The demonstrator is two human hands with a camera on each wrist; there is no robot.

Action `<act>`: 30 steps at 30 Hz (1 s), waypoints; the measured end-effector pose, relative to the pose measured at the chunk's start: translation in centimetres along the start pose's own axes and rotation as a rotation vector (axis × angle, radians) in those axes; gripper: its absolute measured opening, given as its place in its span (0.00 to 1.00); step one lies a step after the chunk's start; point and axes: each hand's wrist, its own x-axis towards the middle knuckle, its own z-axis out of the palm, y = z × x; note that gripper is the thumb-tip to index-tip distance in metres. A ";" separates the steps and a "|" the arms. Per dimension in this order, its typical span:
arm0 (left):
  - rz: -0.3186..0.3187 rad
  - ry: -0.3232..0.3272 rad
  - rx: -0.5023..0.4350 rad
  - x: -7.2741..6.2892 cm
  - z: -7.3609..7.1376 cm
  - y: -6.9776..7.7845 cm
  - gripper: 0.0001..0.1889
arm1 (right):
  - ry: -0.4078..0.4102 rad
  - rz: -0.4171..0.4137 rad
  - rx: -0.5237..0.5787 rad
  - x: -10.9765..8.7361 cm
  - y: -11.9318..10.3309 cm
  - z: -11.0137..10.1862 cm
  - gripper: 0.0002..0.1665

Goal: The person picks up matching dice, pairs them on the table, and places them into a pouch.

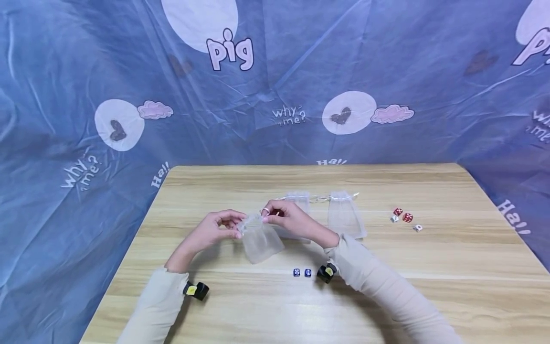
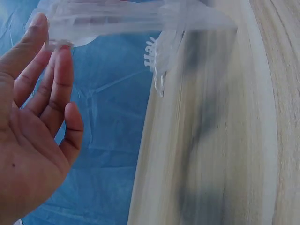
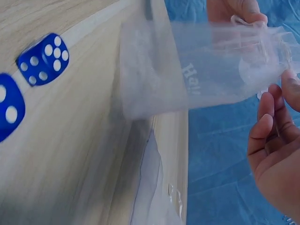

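Observation:
A sheer white drawstring pouch (image 1: 262, 244) hangs between both hands over the table, its gathered mouth upward and its body slanting down to the right. My left hand (image 1: 215, 230) pinches one side of the mouth between thumb and fingertips. On the opposite side, my right hand (image 1: 298, 223) pinches the edge by the drawstring. The right wrist view shows the pouch (image 3: 154, 75) stretched sideways, see-through, with nothing visible inside. Two blue dice with white dots (image 1: 302, 273) (image 3: 44, 60) lie on the table in front of the pouch.
Two more sheer pouches lie flat behind: one pouch (image 1: 297, 198) partly hidden by the right hand, another pouch (image 1: 345, 217) further right. Red dice (image 1: 407, 218) and white dice (image 1: 417, 228) sit on the wooden table (image 1: 451, 267) at right. A blue printed cloth (image 1: 266, 71) hangs around the table.

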 end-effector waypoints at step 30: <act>-0.025 -0.086 0.106 0.3 0.2 -0.1 0.31 | -0.039 0.043 0.101 0.1 -0.1 0.7 0.03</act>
